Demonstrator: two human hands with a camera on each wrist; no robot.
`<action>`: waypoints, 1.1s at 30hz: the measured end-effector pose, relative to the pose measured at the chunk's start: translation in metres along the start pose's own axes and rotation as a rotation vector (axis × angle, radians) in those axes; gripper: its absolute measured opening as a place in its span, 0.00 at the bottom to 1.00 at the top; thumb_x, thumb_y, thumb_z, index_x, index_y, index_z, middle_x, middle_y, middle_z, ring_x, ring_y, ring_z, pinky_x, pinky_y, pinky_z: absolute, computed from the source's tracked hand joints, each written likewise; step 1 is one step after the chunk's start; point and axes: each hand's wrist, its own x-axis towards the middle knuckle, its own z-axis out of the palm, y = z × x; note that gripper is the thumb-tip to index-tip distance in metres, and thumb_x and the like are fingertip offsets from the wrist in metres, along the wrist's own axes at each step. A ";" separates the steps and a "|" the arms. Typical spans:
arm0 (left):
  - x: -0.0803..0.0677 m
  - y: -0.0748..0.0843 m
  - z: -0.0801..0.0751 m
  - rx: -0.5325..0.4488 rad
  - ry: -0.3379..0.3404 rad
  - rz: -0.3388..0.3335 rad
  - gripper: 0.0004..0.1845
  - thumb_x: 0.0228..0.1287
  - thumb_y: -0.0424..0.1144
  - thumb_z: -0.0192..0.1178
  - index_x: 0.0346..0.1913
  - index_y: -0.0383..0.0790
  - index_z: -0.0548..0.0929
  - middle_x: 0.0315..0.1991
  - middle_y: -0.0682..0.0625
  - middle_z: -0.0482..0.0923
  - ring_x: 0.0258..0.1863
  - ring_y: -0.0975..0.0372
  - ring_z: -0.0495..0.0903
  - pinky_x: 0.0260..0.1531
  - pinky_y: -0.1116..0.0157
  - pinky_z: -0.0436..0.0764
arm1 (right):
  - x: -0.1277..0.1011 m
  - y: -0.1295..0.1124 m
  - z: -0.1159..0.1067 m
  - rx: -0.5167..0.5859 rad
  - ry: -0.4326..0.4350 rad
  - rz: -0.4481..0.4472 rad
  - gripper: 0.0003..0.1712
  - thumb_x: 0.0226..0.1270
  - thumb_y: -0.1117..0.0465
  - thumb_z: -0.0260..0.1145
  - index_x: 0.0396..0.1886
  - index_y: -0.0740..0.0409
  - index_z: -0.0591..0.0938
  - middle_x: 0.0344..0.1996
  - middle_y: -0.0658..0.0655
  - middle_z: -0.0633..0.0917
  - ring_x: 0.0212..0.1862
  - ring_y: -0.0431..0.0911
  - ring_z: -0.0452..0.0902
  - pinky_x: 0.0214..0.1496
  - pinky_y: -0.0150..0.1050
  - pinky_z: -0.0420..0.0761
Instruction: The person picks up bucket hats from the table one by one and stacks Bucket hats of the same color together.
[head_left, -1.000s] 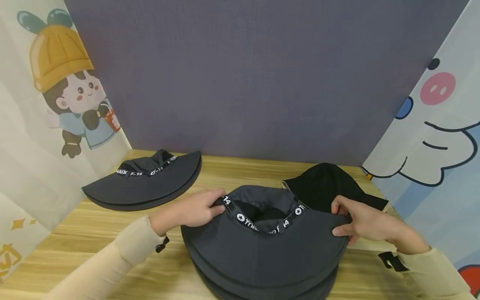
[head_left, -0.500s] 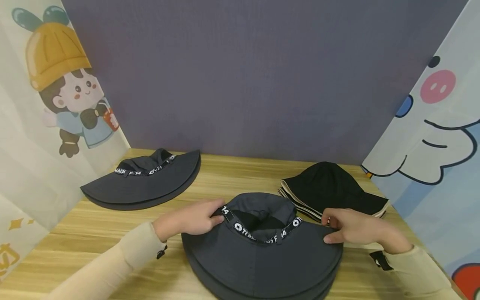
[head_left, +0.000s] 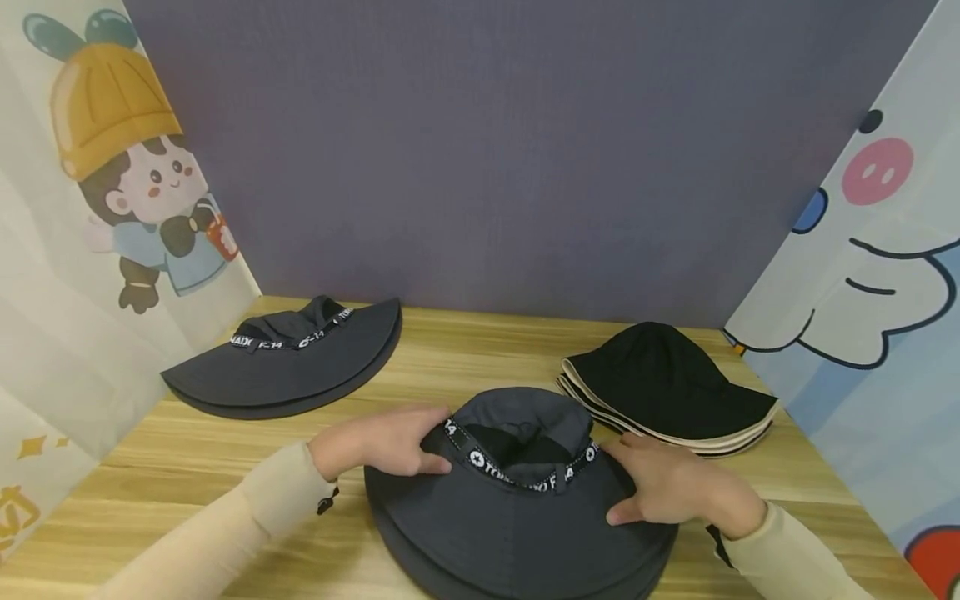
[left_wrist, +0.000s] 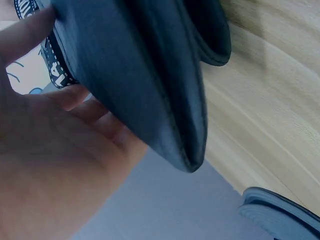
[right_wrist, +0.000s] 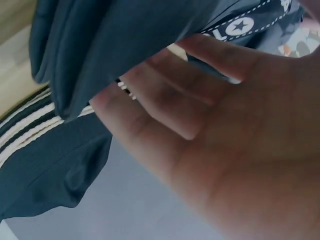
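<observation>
A folded dark grey bucket hat (head_left: 517,533) lies at the front middle in the head view, its crown tucked back and a lettered band around the opening. Another folded brim shows beneath it. My left hand (head_left: 386,442) pinches its left side, thumb over the brim; the left wrist view has the fingers behind the cloth (left_wrist: 130,75). On the opposite side my right hand (head_left: 667,479) holds the brim near the band, thumb on top. Its fingers (right_wrist: 155,105) reach behind the brim in the right wrist view, their tips partly hidden.
Back left on the wooden table (head_left: 465,342) lie folded dark grey hats (head_left: 300,375), one on another. Several black hats with cream edging (head_left: 667,383) are stacked back right, close behind my right hand. A grey panel (head_left: 480,158) closes off the back.
The held hat has lowered onto the folded brim beneath it. My right hand has slid left along the brim toward the band, uncovering more of the black stack; the left hand has barely moved.
</observation>
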 end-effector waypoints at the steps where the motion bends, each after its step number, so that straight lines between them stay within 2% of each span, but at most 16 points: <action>1: 0.000 0.000 0.000 0.001 -0.005 0.002 0.26 0.66 0.48 0.68 0.62 0.44 0.75 0.56 0.51 0.79 0.59 0.57 0.77 0.60 0.54 0.74 | 0.000 -0.002 0.002 -0.025 0.002 0.011 0.52 0.48 0.36 0.80 0.70 0.56 0.75 0.65 0.63 0.74 0.68 0.62 0.69 0.63 0.64 0.70; 7: 0.003 0.003 0.003 0.013 -0.039 -0.039 0.27 0.65 0.48 0.70 0.63 0.44 0.74 0.59 0.50 0.77 0.63 0.56 0.75 0.63 0.54 0.72 | 0.002 -0.009 0.007 -0.095 0.026 0.019 0.49 0.46 0.40 0.82 0.67 0.57 0.78 0.50 0.54 0.76 0.60 0.56 0.74 0.59 0.57 0.75; 15: 0.005 0.009 0.006 0.082 -0.039 -0.125 0.28 0.64 0.46 0.71 0.62 0.42 0.75 0.61 0.47 0.77 0.64 0.55 0.74 0.65 0.55 0.71 | 0.008 -0.012 0.010 -0.105 0.055 0.021 0.49 0.45 0.41 0.83 0.67 0.57 0.78 0.49 0.54 0.77 0.58 0.56 0.75 0.57 0.56 0.76; 18: 0.005 0.009 0.005 0.072 -0.034 -0.154 0.31 0.64 0.45 0.72 0.66 0.39 0.73 0.64 0.44 0.76 0.67 0.53 0.73 0.67 0.54 0.70 | 0.011 -0.014 0.011 -0.117 0.070 0.022 0.50 0.45 0.41 0.83 0.67 0.56 0.78 0.49 0.54 0.77 0.57 0.55 0.75 0.55 0.56 0.76; 22: 0.006 0.003 0.004 0.043 -0.024 -0.184 0.35 0.65 0.42 0.70 0.71 0.36 0.70 0.68 0.42 0.73 0.69 0.51 0.70 0.68 0.53 0.68 | 0.019 -0.017 0.010 -0.131 0.081 0.019 0.49 0.46 0.42 0.82 0.67 0.57 0.77 0.48 0.54 0.77 0.54 0.53 0.74 0.54 0.55 0.77; 28: 0.010 -0.010 -0.002 0.033 -0.016 -0.234 0.29 0.65 0.41 0.70 0.66 0.37 0.74 0.63 0.42 0.76 0.65 0.50 0.74 0.64 0.51 0.72 | 0.032 -0.023 0.010 -0.119 0.098 0.022 0.49 0.47 0.42 0.83 0.68 0.57 0.77 0.51 0.57 0.78 0.57 0.54 0.74 0.56 0.57 0.76; 33: 0.011 -0.014 -0.008 0.059 -0.019 -0.257 0.30 0.65 0.40 0.70 0.66 0.33 0.73 0.63 0.39 0.76 0.65 0.47 0.74 0.64 0.49 0.72 | 0.041 -0.027 0.010 -0.125 0.115 0.026 0.50 0.48 0.42 0.82 0.69 0.56 0.76 0.51 0.57 0.78 0.57 0.55 0.74 0.55 0.59 0.77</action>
